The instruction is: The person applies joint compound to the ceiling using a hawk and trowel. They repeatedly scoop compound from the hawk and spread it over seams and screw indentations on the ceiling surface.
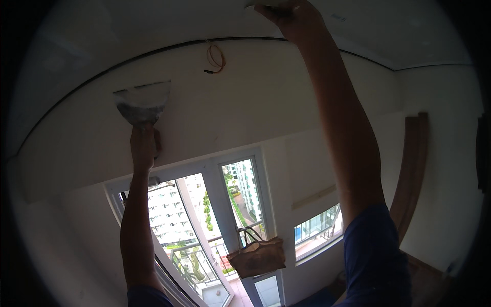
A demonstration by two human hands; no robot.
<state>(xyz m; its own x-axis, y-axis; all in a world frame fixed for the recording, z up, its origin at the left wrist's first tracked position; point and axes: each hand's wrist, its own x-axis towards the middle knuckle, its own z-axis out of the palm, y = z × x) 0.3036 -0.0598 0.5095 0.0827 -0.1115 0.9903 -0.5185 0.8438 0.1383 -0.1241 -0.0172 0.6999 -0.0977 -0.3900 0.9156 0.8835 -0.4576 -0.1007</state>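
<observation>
My left hand (143, 146) is closed round the handle of a wide putty knife (143, 101), held up in front of the wall with the blade upward. Pale filler coats much of that blade, with a dark smear lower down. At the top edge of the view, my right hand (294, 19) reaches up to the ceiling (204, 20). Its fingers grip a small putty knife (276, 10), mostly hidden by the hand; only a dark part and a pale edge show, close to the ceiling surface.
A coil of orange cable (217, 57) hangs from the dark gap (169, 47) between ceiling and wall. Below are a glazed balcony door (212, 192), a brown bag (258, 256) with handles, and a small window (318, 233). Long brown boards (411, 169) lean at the right.
</observation>
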